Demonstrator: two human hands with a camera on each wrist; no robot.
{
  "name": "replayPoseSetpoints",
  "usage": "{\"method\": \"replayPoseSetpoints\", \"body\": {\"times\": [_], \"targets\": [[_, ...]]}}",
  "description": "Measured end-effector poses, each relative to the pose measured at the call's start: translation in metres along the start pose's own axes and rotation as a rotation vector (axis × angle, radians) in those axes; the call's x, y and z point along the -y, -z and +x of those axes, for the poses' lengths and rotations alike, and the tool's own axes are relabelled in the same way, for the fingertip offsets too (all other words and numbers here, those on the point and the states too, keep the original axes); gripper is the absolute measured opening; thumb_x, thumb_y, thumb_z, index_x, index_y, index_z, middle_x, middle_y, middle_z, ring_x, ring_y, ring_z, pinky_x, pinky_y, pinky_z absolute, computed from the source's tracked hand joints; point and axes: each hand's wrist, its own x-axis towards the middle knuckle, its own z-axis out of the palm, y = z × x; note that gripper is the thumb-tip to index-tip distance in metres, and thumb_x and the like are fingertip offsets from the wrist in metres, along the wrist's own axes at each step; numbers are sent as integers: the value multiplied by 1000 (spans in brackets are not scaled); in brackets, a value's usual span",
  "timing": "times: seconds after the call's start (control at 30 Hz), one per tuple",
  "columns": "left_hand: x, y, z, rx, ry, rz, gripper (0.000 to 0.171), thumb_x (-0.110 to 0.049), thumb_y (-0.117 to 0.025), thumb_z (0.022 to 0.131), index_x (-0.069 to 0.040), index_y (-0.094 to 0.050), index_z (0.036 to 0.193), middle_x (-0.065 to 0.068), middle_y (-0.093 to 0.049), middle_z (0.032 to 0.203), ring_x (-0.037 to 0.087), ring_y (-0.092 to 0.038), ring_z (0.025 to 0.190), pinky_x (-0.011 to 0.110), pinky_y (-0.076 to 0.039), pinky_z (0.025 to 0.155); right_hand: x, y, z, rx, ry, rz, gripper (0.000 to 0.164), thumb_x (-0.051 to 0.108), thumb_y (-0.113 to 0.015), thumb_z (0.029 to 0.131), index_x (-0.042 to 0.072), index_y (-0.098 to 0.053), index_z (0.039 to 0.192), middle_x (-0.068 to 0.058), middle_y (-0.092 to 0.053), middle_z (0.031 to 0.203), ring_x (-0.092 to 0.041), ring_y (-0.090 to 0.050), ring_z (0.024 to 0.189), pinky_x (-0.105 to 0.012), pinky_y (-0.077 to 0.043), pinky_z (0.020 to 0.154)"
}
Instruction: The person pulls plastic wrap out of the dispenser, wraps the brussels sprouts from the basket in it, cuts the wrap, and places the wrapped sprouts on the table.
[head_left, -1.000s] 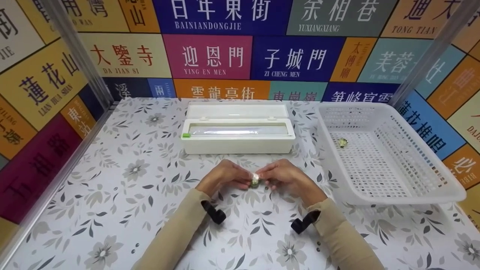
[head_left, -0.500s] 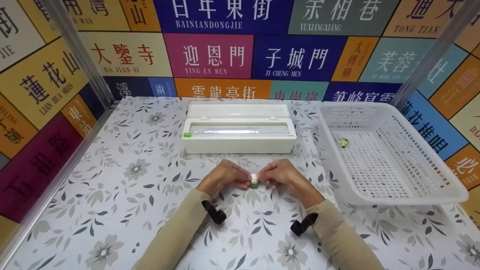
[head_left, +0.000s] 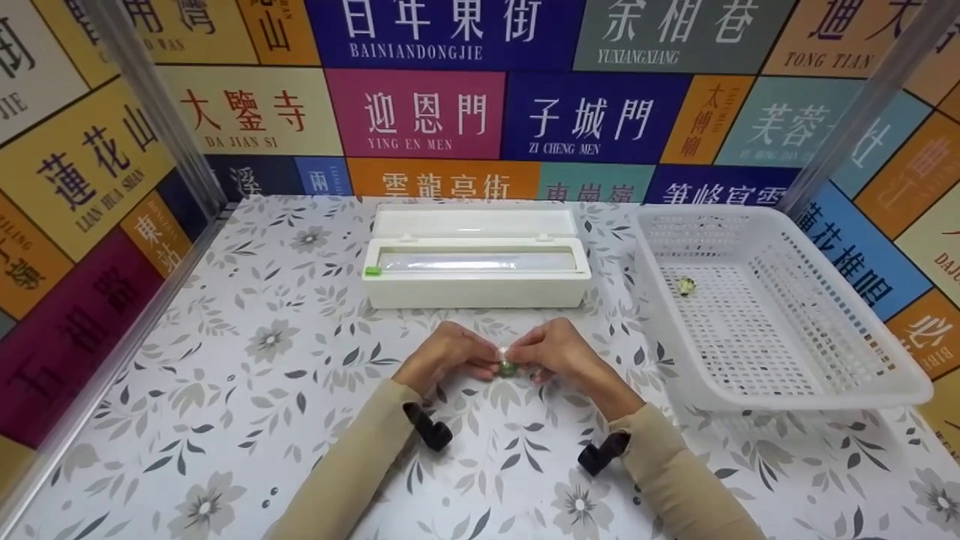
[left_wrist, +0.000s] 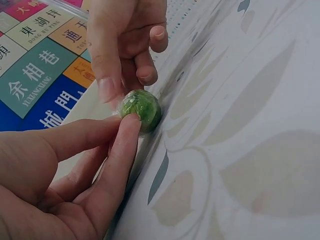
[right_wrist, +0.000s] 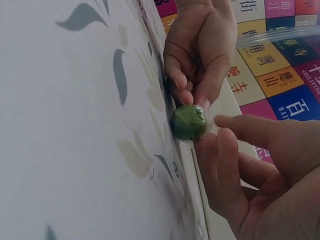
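A small round green vegetable, much like a Brussels sprout (head_left: 507, 369), sits low over the table between both hands, with shiny clear cling film around it (right_wrist: 188, 122). My left hand (head_left: 456, 351) pinches it from the left between thumb and fingers. From the right, my right hand (head_left: 556, 349) pinches the gathered film at the top, thumb and forefinger close together. In the left wrist view the green ball (left_wrist: 141, 110) shows past the left fingertips, and the right hand (left_wrist: 127, 45) is behind it. Fingers partly cover the film.
Behind the hands stands a white cling film dispenser (head_left: 476, 291) with its lid raised and a roll inside. At the right, a white perforated basket (head_left: 787, 382) contains one small yellow-green piece (head_left: 685, 286). Sign-patterned panels (head_left: 416, 112) enclose the flowered tabletop.
My right fingers have shifted slightly left, closer to the left fingertips, over the top of the wrapped ball. The left hand has barely moved. Dispenser and basket stay put.
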Motion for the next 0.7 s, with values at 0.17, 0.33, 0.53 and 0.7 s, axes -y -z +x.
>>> {"method": "replayPoseSetpoints", "body": {"times": [0.17,0.33,0.53,0.7], "targets": [[0,-2,1,-1,-13,13,17,2,-77,80,6,-74,96,18,-77,82,16,-73,62,28,-64,66,-3,-2,3,-11,14,-1,12,7,-79,82,1,-79,91,0,-71,71,-10,-59,53,-20,-52,44],[0,-5,-1,9,-51,41,20,2,-76,82,6,-73,102,19,-77,84,15,-72,61,27,-64,63,-9,0,7,27,-17,98,16,4,-73,83,-3,-78,97,0,-72,71,-7,-55,46,-19,-50,43],[-2,-6,-6,24,-201,161,29,0,-76,83,1,-74,112,19,-77,100,14,-68,60,25,-62,58,-15,6,10,124,-54,265,25,5,-76,84,-4,-75,107,-3,-75,72,-9,-63,57,-18,-51,48],[-1,-6,-5,10,-221,190,20,-1,-78,83,0,-77,103,19,-77,92,13,-70,59,25,-62,59,-14,10,11,150,-67,200,26,13,-77,86,2,-75,109,-2,-77,81,-11,-66,65,-20,-55,54]]}}
